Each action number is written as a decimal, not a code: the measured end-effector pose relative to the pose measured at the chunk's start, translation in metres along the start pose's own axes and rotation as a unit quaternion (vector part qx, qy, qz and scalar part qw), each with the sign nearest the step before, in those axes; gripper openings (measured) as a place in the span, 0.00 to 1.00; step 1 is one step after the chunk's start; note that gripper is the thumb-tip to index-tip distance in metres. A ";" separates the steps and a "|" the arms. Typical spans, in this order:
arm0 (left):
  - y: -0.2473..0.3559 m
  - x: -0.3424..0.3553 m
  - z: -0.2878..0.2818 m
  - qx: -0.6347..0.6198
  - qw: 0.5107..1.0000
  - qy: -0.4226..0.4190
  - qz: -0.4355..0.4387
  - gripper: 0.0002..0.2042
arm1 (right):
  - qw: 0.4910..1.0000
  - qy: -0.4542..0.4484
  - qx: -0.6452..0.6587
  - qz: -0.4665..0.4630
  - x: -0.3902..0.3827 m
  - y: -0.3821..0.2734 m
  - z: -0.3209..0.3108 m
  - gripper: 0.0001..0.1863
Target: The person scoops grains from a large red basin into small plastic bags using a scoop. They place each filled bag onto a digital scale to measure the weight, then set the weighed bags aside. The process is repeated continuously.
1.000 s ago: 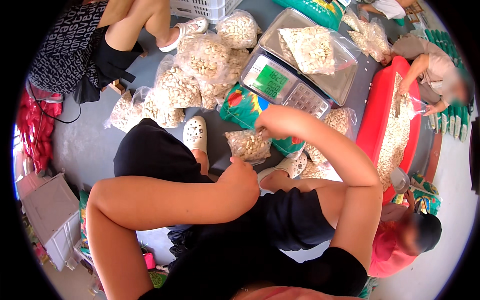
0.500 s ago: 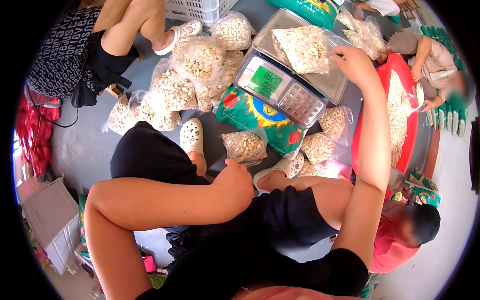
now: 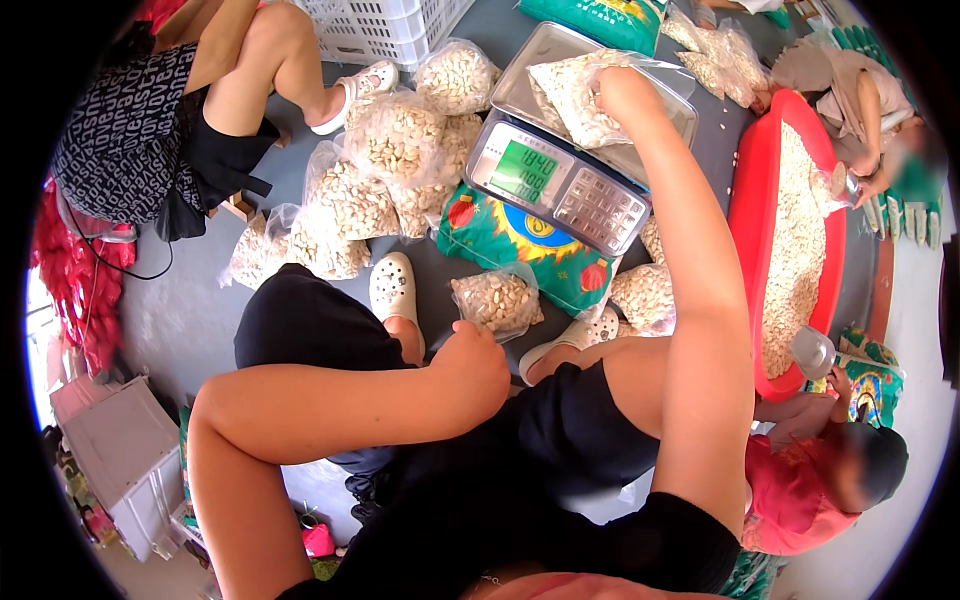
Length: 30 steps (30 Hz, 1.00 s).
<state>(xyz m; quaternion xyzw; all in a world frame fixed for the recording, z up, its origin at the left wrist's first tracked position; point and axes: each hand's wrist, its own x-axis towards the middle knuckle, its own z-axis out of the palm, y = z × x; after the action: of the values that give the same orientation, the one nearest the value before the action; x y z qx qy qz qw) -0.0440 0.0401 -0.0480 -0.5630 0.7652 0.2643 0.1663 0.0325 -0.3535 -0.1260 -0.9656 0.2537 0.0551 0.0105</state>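
On a metal-topped digital scale (image 3: 555,185) lies a clear plastic bag (image 3: 572,100) of pale nuts or beans. My right hand (image 3: 628,98) is at this bag's mouth, with its fingers hidden by the plastic and the hand itself. The scale's green display is lit, and a green printed sack (image 3: 530,245) lies just in front of it. My left hand (image 3: 470,372) is closed in a fist near my lap, just below a smaller bag (image 3: 497,301) of the same pale pieces. Whether that fist grips the bag's plastic or anything else is hidden.
Filled clear bags (image 3: 395,145) are heaped left of the scale; another bag (image 3: 643,294) lies near my right shoe. A long red tub (image 3: 752,240) of loose pieces stands at right, with two people scooping beside it. Another person sits far left near a white crate (image 3: 375,35).
My right hand has moved left and farther into the bag's mouth on the scale. The scale's reading has changed. At the tub, the near person's scoop shows more clearly. My left hand stays closed.
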 end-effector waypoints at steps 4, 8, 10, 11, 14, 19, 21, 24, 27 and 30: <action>0.000 -0.001 0.006 0.003 1.000 0.004 -0.010 0.12 | 0.997 0.039 0.058 -0.014 -0.004 0.000 0.000 0.15; 0.000 0.000 0.006 -0.001 1.000 0.012 -0.012 0.12 | 0.956 -0.061 0.280 0.067 -0.007 0.013 -0.033 0.15; 0.000 0.000 0.004 -0.003 1.000 0.018 -0.006 0.11 | 0.923 -0.038 0.379 0.058 -0.005 0.040 -0.033 0.16; 0.000 0.001 0.004 -0.007 1.000 0.020 -0.003 0.11 | 0.903 -0.026 0.426 0.053 -0.003 0.052 -0.031 0.16; -0.001 -0.002 0.009 -0.012 1.000 0.016 -0.010 0.12 | 0.877 -0.075 0.470 0.066 -0.024 0.037 -0.063 0.15; -0.001 -0.001 0.004 0.003 1.000 0.003 -0.001 0.12 | 0.812 -0.111 0.571 0.046 -0.043 0.053 -0.084 0.15; 0.000 0.000 0.006 0.007 1.000 0.005 -0.002 0.12 | 0.816 -0.116 0.564 0.055 -0.044 0.058 -0.087 0.15; 0.000 0.001 0.004 -0.005 1.000 -0.007 -0.007 0.12 | 0.813 -0.121 0.566 0.056 -0.042 0.056 -0.086 0.15; 0.001 0.001 0.006 -0.003 1.000 -0.001 -0.008 0.12 | 0.806 -0.125 0.576 0.049 -0.044 0.057 -0.088 0.16; 0.002 0.001 0.007 -0.001 1.000 0.001 -0.006 0.12 | 0.749 -0.129 0.650 0.027 -0.046 0.064 -0.088 0.15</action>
<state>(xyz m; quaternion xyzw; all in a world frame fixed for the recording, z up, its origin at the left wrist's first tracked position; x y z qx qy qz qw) -0.0460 0.0436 -0.0535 -0.5681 0.7616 0.2635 0.1670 -0.0295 -0.3910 -0.0330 -0.7021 0.2502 0.0010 0.6667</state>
